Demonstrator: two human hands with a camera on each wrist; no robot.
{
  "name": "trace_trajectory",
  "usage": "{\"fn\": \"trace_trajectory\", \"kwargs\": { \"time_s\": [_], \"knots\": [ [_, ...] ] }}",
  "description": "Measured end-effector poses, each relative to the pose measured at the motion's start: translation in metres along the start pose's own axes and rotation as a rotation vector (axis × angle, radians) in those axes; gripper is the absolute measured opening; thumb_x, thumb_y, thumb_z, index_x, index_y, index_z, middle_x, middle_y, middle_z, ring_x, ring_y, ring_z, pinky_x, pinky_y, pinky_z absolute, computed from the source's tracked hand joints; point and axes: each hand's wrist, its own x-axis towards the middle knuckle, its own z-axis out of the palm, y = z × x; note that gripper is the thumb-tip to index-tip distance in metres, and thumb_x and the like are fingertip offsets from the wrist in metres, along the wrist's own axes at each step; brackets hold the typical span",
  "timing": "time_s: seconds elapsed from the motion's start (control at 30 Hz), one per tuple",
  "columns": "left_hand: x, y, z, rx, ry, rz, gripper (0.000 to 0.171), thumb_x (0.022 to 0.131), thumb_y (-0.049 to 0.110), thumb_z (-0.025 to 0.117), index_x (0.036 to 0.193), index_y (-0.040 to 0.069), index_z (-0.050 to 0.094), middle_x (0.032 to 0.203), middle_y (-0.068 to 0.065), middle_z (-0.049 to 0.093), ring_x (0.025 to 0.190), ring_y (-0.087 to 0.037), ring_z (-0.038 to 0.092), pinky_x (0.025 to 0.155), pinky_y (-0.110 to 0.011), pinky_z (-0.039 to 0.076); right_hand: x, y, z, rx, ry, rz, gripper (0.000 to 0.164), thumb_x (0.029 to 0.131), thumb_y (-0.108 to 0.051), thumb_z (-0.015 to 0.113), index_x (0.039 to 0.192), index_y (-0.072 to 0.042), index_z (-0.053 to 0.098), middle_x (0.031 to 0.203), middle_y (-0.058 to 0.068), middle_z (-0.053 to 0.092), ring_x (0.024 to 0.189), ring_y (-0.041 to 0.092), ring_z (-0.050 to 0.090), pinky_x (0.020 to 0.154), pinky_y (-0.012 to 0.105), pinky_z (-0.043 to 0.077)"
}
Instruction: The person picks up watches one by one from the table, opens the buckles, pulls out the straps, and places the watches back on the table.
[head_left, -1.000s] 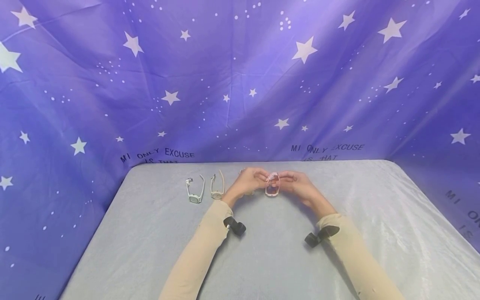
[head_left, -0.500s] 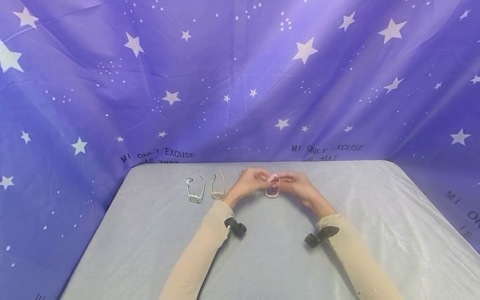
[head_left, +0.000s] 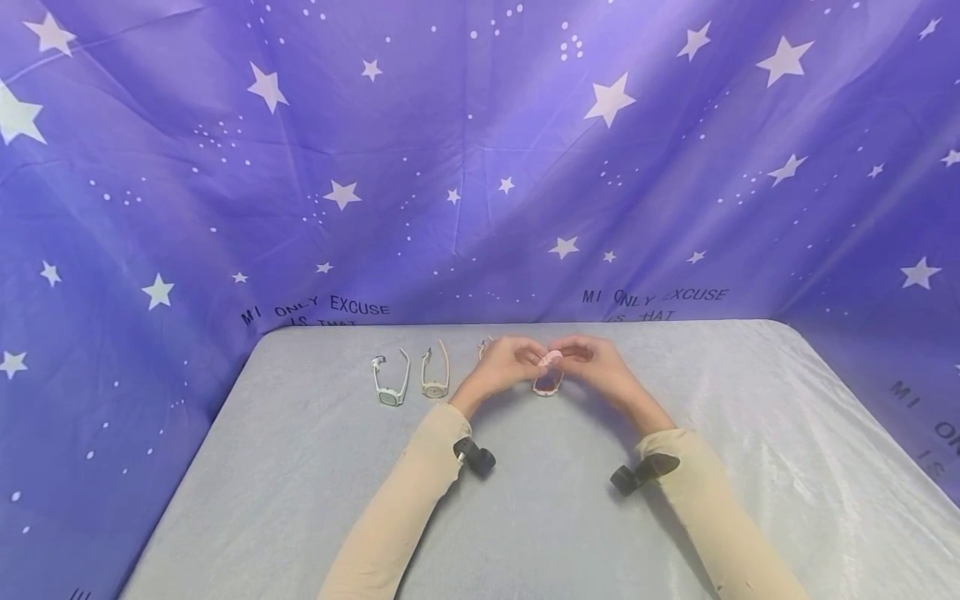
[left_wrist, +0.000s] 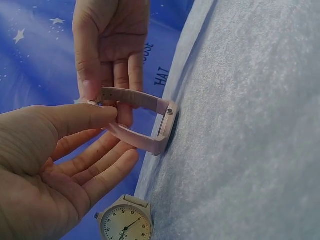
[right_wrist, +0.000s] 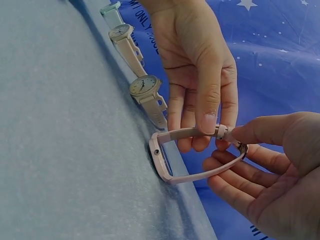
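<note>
A pink wristwatch (head_left: 547, 392) with a rectangular case stands near the table's far edge, its strap bent up into a loop. My left hand (head_left: 504, 364) pinches one strap part near the buckle (right_wrist: 243, 149) between thumb and fingers. Opposite it, my right hand (head_left: 600, 367) pinches the strap at the same spot. In the right wrist view the strap ends meet under the fingertips; whether the buckle is fastened cannot be told. The watch case (right_wrist: 161, 159) rests on or just above the cloth, its dial facing away from that camera.
Left of the hands stand a pale green watch (head_left: 389, 397) and a beige watch (head_left: 435, 389). Another round-dial watch (right_wrist: 145, 86) is mostly hidden behind my left hand in the head view. A grey cloth covers the table (head_left: 540, 517); a purple star curtain (head_left: 480, 167) hangs behind.
The hands have drawn closer together over the top of the strap loop, which has tipped towards me. The fingers cover more of it now. The other watches have not moved.
</note>
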Motion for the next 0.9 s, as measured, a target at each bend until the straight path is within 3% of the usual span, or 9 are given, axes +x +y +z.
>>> {"fn": "trace_trajectory", "kwargs": {
  "time_s": [0.17, 0.37, 0.7, 0.9],
  "knots": [
    [0.0005, 0.0012, 0.0016, 0.03, 0.0, 0.015, 0.025, 0.087, 0.007, 0.077, 0.112, 0.0, 0.073, 0.104, -0.016, 0.077, 0.093, -0.026, 0.074, 0.082, -0.022, 0.059, -0.0011, -0.0021, 0.0029, -0.048, 0.018, -0.046, 0.033, 0.092, -0.005, 0.07, 0.122, 0.008, 0.064, 0.118, 0.028, 0.07, 0.101, 0.023, 0.074, 0.086, 0.026, 0.061],
    [0.0013, -0.0001, 0.0034, 0.036, 0.004, 0.013, 0.023, 0.087, 0.007, 0.077, 0.109, 0.0, 0.074, 0.103, -0.016, 0.077, 0.091, -0.024, 0.074, 0.082, -0.022, 0.059, -0.0017, -0.0022, 0.0063, -0.069, 0.027, -0.115, 0.027, 0.092, 0.0, 0.067, 0.117, 0.011, 0.064, 0.112, 0.031, 0.07, 0.098, 0.026, 0.074, 0.082, 0.018, 0.058],
    [0.0039, -0.0023, 0.0065, 0.064, 0.018, 0.01, 0.021, 0.087, 0.007, 0.078, 0.107, 0.0, 0.074, 0.101, -0.016, 0.077, 0.091, -0.023, 0.073, 0.081, -0.019, 0.058, -0.0016, -0.0037, 0.0088, -0.009, 0.032, -0.109, 0.025, 0.09, 0.005, 0.065, 0.114, 0.013, 0.062, 0.111, 0.032, 0.069, 0.095, 0.029, 0.073, 0.083, 0.023, 0.059],
    [0.0039, -0.0028, 0.0064, 0.067, 0.021, 0.018, 0.021, 0.087, 0.007, 0.078, 0.107, 0.001, 0.074, 0.102, -0.015, 0.077, 0.092, -0.024, 0.072, 0.08, -0.019, 0.057, -0.0017, -0.0038, 0.009, -0.011, 0.041, -0.105, 0.026, 0.092, 0.001, 0.064, 0.115, 0.013, 0.061, 0.114, 0.031, 0.068, 0.101, 0.03, 0.071, 0.085, 0.018, 0.055]
  ]
}}
